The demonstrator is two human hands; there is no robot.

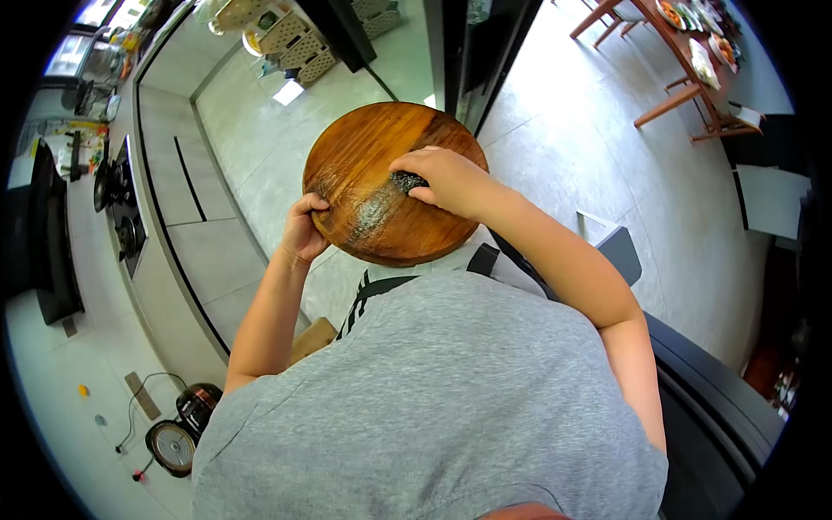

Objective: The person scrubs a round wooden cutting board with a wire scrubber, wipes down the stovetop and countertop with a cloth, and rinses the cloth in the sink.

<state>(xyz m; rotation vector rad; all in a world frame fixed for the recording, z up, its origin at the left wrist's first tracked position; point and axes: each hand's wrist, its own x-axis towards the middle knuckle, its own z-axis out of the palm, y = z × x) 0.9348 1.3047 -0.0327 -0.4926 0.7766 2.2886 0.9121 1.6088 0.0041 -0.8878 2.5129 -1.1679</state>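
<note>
A round wooden cutting board is held up in front of my body, its face towards me. My left hand grips its left edge, with the thumb on top and the other fingers out of sight beneath. In my right hand is a dark, glinting scouring pad, pinched between thumb and fingers and pressed on the board right of its middle. A wet, whitish, shiny patch covers the wood just below and left of the pad. A darker band of wood shows near the board's upper right edge.
On the left runs a kitchen counter with a gas stove and a black pan. An open rice cooker stands at lower left. Perforated baskets are at the top. A wooden table with dishes is at upper right.
</note>
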